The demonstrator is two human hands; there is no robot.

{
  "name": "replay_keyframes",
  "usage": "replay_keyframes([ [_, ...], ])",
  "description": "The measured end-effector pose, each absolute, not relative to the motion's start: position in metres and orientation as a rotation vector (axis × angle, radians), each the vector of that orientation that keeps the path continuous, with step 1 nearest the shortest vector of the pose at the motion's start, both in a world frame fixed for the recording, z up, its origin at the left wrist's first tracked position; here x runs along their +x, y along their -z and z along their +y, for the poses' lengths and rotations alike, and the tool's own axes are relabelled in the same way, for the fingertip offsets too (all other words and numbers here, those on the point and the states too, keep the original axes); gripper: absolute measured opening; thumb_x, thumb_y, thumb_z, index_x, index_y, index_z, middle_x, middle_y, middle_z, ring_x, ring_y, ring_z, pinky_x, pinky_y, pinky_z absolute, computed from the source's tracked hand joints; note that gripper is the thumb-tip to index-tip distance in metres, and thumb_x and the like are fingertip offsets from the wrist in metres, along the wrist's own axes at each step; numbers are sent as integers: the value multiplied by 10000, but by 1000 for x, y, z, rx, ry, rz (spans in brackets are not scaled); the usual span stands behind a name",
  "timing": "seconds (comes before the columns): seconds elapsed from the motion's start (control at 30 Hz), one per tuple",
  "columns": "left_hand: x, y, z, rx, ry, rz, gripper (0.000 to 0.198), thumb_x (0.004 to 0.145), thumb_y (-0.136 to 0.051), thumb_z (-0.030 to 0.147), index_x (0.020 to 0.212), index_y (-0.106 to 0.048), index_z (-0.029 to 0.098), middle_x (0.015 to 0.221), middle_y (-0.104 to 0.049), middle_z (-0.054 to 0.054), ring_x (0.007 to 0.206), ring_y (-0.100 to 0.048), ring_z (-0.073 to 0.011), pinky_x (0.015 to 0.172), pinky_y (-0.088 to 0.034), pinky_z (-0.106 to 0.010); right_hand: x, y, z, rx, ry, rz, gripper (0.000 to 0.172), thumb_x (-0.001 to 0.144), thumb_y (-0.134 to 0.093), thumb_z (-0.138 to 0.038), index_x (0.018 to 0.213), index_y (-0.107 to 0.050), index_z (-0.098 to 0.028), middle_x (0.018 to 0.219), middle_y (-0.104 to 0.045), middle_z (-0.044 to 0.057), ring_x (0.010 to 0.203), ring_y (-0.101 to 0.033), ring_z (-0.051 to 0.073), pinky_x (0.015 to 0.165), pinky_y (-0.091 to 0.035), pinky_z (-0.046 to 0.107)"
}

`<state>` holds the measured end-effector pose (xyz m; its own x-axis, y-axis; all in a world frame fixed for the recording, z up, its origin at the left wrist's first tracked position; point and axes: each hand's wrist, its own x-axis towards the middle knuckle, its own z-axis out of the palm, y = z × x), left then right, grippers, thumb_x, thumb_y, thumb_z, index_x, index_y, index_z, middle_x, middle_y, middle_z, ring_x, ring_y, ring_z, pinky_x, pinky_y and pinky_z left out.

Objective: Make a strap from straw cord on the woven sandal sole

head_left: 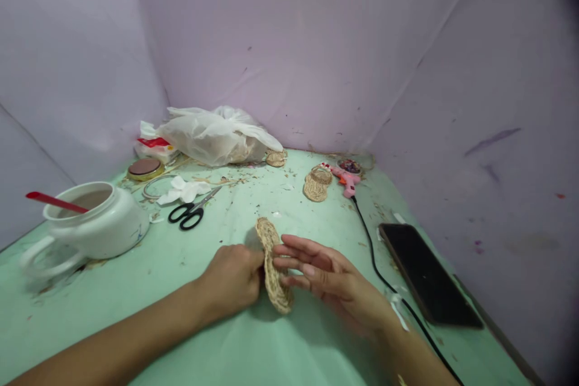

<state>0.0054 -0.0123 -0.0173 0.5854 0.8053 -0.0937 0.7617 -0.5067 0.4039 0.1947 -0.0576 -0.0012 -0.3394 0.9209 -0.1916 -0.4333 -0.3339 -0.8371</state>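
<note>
Counting clock positions from the woven straw piece, which stood on its edge between the two hands over the near tabletop, the left hand lay at 9 o'clock, curled into a fist and seemingly gripping the piece's side, its thumb hidden. At 3 o'clock the right hand was loosely spread, fingertips at the opposite face; whether they pressed on it could not be told. Handling it well called for a steady left grip and light, even right fingertips, since coiled straw would likely buckle if squeezed. The scissors at 10 o'clock were best left clear of the wrists. Farther off, a straw slipper shape lay at 1 o'clock, just beside the pink glue gun.
</note>
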Motion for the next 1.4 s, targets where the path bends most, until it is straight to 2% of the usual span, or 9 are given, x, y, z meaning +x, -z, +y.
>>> replay_keyframes([
  [0.13,-8,11,7,2481,-109,1623,304,816,-348,268,783,-639,188,746,-677,-94,690,-604,-240,552,-311,-282,202,8,-51,-1021,-1714,-760,297,654,-709,-187,940,-637,-149,993,-647,102,850,-628,198,799,-471,348],
  [0.33,-12,17,16,2347,-187,1714,305,817,-352,310,836,-641,211,743,-672,-65,699,-584,-215,547,-277,-263,219,23,-36,-1208,-1617,-613,225,655,-670,-105,872,-621,-132,889,-664,81,729,-634,148,709,-505,290],
  [0.47,-11,21,13,2277,-251,1753,297,810,-360,347,749,-613,205,679,-628,-41,640,-531,-182,535,-247,-254,219,23,-36,-1211,-1640,-639,246,655,-671,-118,892,-605,-129,904,-663,86,729,-635,145,726,-503,291],
  [0.6,-10,16,11,2127,-259,1743,406,805,-340,442,515,-447,179,500,-448,0,508,-384,-133,501,-217,-251,217,22,-38,-1230,-1656,-670,282,639,-689,-143,904,-593,-133,910,-662,87,737,-633,149,740,-498,304],
  [0.83,-2,8,3,1863,-143,1601,466,782,-320,532,495,-428,182,446,-293,29,448,-267,-115,474,-205,-255,214,19,-39,-1212,-1697,-701,331,627,-709,-176,925,-570,-139,947,-647,102,779,-630,172,783,-481,345],
  [1.0,-3,16,-1,1850,-215,1426,453,784,-353,506,469,-318,183,448,-265,40,445,-236,-101,462,-205,-245,209,14,-44,-1154,-1775,-763,385,637,-718,-233,972,-549,-147,1018,-618,122,873,-612,203,810,-458,375],
  [1.13,-3,16,-4,1739,-321,1266,452,806,-353,499,489,-370,178,430,-358,37,425,-310,-96,452,-256,-228,203,14,-46,-1142,-1772,-821,412,611,-745,-257,958,-550,-149,1005,-620,117,901,-604,213,822,-447,371],
  [1.27,10,2,-10,1786,-472,1037,336,832,-380,426,793,-595,171,716,-603,-19,613,-516,-131,586,-396,-230,205,17,-44,-1191,-1688,-807,359,682,-684,-374,932,-559,-151,932,-643,101,820,-622,194,774,-465,349],
  [1.4,33,-5,-13,1979,-550,827,325,834,-408,318,1079,-588,202,1113,-585,-59,989,-523,-188,861,-383,-273,217,19,-38,-1309,-1482,-734,322,742,-590,-444,864,-584,-147,813,-658,87,681,-617,163,630,-475,287],
])
